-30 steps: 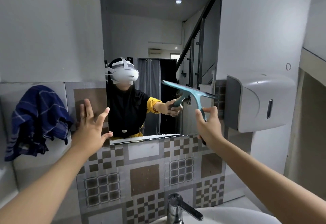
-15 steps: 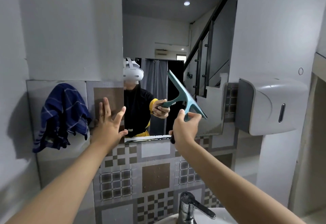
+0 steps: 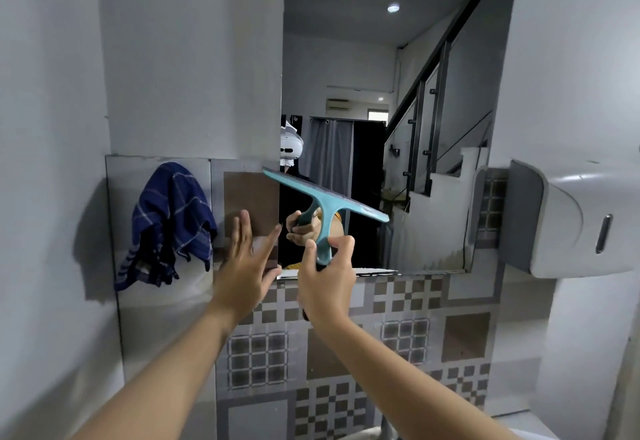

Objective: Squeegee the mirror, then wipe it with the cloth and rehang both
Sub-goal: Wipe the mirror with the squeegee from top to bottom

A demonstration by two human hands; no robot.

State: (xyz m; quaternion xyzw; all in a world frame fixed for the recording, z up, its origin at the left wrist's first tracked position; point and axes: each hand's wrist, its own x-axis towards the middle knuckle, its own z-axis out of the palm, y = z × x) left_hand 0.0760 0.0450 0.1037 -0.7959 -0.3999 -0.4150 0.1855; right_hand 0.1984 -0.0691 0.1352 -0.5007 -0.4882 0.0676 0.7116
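Teal plastic fills your right hand: its grip is clamped on the squeegee handle, blade tilted across the mirror's lower left corner. A second ago that blade sat at the right edge, so the pass has likely crossed the glass. Your left hand hovers spread and empty beside it. Farther left, the blue cloth hangs untouched on the wall, awaiting the wipe.

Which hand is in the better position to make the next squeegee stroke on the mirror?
The right hand: it already grips the squeegee, blade at the mirror. The left hand is open and holds nothing.
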